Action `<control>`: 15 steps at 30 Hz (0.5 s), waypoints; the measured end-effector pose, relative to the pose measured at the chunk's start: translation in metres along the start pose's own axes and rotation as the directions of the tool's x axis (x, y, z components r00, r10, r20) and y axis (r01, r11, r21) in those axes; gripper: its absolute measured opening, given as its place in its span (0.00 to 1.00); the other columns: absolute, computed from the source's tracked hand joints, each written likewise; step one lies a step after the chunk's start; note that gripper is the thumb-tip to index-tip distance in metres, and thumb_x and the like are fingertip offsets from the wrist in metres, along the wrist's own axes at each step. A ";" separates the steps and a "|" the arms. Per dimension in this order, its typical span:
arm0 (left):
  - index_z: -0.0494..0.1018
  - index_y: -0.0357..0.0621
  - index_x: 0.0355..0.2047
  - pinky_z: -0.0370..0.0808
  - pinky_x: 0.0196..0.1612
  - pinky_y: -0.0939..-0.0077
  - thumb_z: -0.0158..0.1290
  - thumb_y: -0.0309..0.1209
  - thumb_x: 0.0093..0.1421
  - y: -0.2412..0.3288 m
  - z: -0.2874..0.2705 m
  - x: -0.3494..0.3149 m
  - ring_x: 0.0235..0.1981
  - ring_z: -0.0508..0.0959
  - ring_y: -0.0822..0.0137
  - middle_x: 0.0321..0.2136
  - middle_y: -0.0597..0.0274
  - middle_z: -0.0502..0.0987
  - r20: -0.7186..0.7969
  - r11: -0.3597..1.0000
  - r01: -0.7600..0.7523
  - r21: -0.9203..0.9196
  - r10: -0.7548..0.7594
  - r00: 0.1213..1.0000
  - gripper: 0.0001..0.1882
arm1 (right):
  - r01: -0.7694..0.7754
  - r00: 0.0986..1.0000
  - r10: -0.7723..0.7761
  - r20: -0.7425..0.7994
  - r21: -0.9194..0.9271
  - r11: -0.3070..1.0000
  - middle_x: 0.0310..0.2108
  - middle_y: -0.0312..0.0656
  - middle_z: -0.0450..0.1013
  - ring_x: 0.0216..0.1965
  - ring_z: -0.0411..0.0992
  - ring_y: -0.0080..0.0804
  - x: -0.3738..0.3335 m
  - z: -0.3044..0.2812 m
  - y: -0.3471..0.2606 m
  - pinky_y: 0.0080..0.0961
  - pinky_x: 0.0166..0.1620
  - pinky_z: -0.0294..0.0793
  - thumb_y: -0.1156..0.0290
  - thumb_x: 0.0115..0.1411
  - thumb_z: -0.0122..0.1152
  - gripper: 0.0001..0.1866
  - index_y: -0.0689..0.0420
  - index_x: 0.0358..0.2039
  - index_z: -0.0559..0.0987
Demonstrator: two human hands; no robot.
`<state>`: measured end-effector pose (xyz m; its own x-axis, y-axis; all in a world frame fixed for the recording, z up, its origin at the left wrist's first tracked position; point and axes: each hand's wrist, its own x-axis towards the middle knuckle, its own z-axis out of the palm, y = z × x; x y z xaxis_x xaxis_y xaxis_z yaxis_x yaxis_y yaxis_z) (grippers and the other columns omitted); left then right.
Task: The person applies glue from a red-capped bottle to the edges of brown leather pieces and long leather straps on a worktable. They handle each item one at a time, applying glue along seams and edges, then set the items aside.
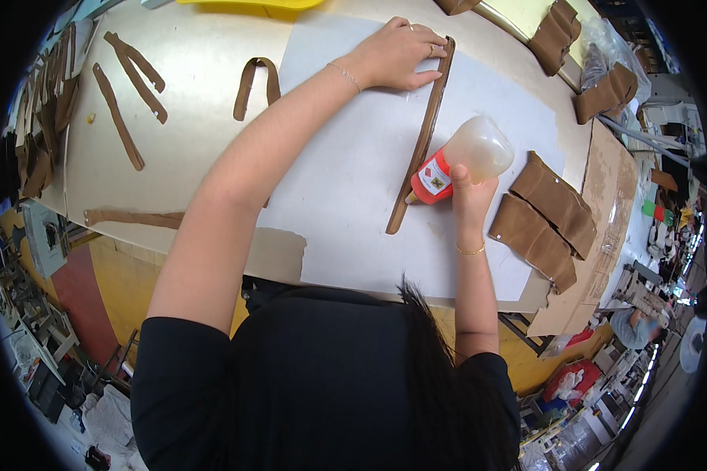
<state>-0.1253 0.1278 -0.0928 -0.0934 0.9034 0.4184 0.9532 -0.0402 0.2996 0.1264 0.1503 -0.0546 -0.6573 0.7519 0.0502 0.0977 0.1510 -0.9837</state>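
Observation:
My right hand [473, 200] is closed round an upended glue bottle [485, 145], translucent with a red label band. The bottle's nozzle points down at the near part of a long, narrow brown leather strip [424, 141]. This strip lies slantwise on a white sheet [346, 173], and its upper face looks dark and shiny in places. At its far end my left hand [404, 55] rests with spread fingers, the fingertips touching the strip's edge. Right of the bottle lie two wide brown leather pieces [554, 208], side by side.
Brown strips [118, 118] lie at the left of the table, one bent strip [257, 82] nearer the middle. More strips [51, 102] hang over the left edge. A yellow tray [251, 3] is at the back. Rolled leather pieces [556, 35], clear plastic [609, 47] and cardboard [597, 212] are at right.

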 end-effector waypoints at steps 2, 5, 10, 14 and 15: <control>0.76 0.49 0.46 0.59 0.58 0.66 0.53 0.42 0.57 0.000 0.000 0.000 0.56 0.69 0.67 0.52 0.66 0.74 -0.011 1.000 -0.003 0.007 0.003 1.000 0.19 | 0.000 1.000 0.000 -0.003 0.011 1.000 0.31 0.39 0.76 0.34 0.73 0.25 -0.008 0.000 0.000 0.25 0.39 0.73 0.43 0.47 0.70 0.34 0.66 0.34 0.77; 0.76 0.49 0.46 0.58 0.59 0.66 0.53 0.42 0.58 0.000 0.000 -0.001 0.55 0.69 0.66 0.52 0.64 0.73 0.000 1.000 0.004 -0.007 -0.004 1.000 0.18 | 0.016 1.000 -0.016 -0.011 0.041 0.999 0.32 0.39 0.75 0.35 0.73 0.26 -0.019 0.001 0.001 0.25 0.39 0.73 0.43 0.45 0.71 0.35 0.66 0.36 0.76; 0.75 0.43 0.46 0.64 0.55 0.65 0.53 0.38 0.56 0.009 -0.016 0.003 0.52 0.71 0.63 0.49 0.59 0.74 0.026 0.998 0.002 -0.061 0.000 1.000 0.19 | 0.060 0.997 -0.055 -0.052 0.102 0.993 0.37 0.40 0.73 0.38 0.73 0.28 -0.040 -0.002 0.013 0.26 0.41 0.74 0.45 0.42 0.74 0.40 0.65 0.44 0.72; 0.76 0.41 0.41 0.64 0.51 0.60 0.53 0.41 0.53 0.006 -0.016 0.001 0.49 0.72 0.58 0.45 0.53 0.75 -0.025 0.990 -0.011 -0.142 0.007 1.000 0.20 | 0.055 0.991 -0.036 -0.127 0.152 0.987 0.40 0.40 0.72 0.41 0.72 0.29 -0.066 0.000 0.021 0.27 0.43 0.74 0.46 0.40 0.75 0.43 0.64 0.47 0.69; 0.76 0.41 0.41 0.64 0.51 0.61 0.53 0.40 0.53 0.005 -0.016 0.000 0.49 0.72 0.58 0.45 0.54 0.75 -0.026 0.990 -0.011 -0.141 0.007 1.000 0.19 | 0.049 0.990 -0.025 -0.139 0.170 0.984 0.41 0.40 0.72 0.42 0.72 0.29 -0.073 0.000 0.022 0.28 0.44 0.74 0.46 0.40 0.76 0.43 0.63 0.48 0.69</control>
<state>-0.1246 0.1207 -0.0778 -0.0939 0.8918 0.4426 0.9041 -0.1097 0.4129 0.1765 0.0987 -0.0797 -0.5494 0.8297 0.0984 -0.0631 0.0762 -0.9951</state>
